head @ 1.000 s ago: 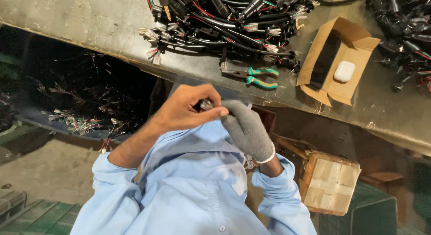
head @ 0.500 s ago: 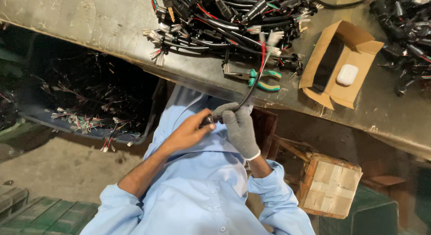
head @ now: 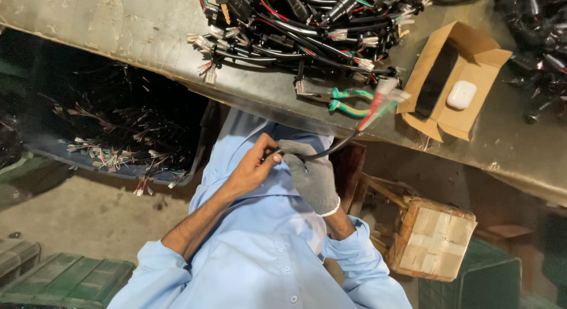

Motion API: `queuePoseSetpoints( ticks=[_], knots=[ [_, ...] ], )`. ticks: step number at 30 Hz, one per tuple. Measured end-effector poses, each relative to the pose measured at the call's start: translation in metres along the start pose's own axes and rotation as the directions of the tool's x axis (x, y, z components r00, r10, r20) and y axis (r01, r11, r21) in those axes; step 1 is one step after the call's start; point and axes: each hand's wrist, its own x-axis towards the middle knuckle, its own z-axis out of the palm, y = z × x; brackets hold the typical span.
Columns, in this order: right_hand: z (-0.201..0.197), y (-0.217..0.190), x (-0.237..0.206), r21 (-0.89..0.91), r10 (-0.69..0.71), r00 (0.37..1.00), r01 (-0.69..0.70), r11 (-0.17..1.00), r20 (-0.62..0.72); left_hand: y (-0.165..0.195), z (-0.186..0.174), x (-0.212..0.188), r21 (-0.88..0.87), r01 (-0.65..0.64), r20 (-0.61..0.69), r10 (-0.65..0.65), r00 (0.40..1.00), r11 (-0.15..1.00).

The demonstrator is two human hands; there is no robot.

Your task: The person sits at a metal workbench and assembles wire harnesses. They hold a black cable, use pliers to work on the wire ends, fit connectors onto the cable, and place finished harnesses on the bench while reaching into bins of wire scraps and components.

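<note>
My bare left hand [head: 251, 170] and my grey-gloved right hand [head: 310, 176] meet in front of my light blue shirt, both gripping one end of a black cable [head: 339, 145]. The cable curves up and to the right, ending in red and green wires with white connectors [head: 387, 93] near the table edge. My left fingers pinch the cable's tip. My right hand wraps around it just beside them.
A pile of black wire harnesses [head: 307, 25] lies on the worn metal table [head: 118, 25]. Green-handled pliers [head: 345, 101] rest near its edge, beside an open cardboard box [head: 484, 61] holding a white case [head: 461, 95]. Below are a wire scrap tray [head: 118, 161], a taped carton [head: 434, 238] and a green crate [head: 59, 279].
Both hands have dropped a little toward my chest while holding the cable. The cable's connector end has swung down and right, away from the pile to the table edge.
</note>
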Motion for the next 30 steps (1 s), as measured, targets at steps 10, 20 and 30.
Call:
queuePoseSetpoints(
  ticks=[10, 20, 30],
  knots=[
    [-0.007, 0.011, -0.006, 0.096, -0.038, 0.991, 0.051, 0.994, -0.132, 0.002, 0.002, 0.011, -0.142, -0.169, 0.143, 0.189, 0.972, 0.975],
    [-0.008, 0.007, 0.006, -0.063, -0.120, 0.983, 0.112, 0.992, -0.141, 0.004, -0.001, 0.013, -0.244, -0.121, 0.138, 0.158, 0.978, 0.962],
    [-0.009, 0.009, -0.001, 0.022, -0.072, 0.994, 0.074, 0.997, -0.080, 0.003, 0.003, 0.014, -0.243, -0.080, 0.162, 0.121, 0.979, 0.967]
  ],
)
